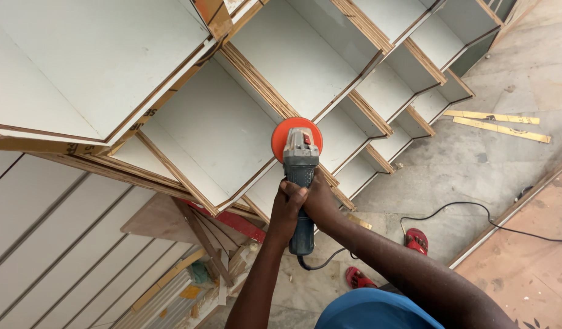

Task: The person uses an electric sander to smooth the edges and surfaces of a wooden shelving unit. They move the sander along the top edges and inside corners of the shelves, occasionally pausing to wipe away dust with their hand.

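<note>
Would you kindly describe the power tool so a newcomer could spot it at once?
Start at the big white shelf unit with raw plywood edges. At its lower edge, both hands, left and right, grip a grey angle grinder. Its round orange disc is unique.

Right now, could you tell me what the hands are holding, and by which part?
Both the left hand and right hand grip a grinder around its grey body, behind the orange disc.

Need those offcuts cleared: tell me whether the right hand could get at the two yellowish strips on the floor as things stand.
Probably not: the right hand grips the grinder with the left hand, and the strips lie far off.
</note>
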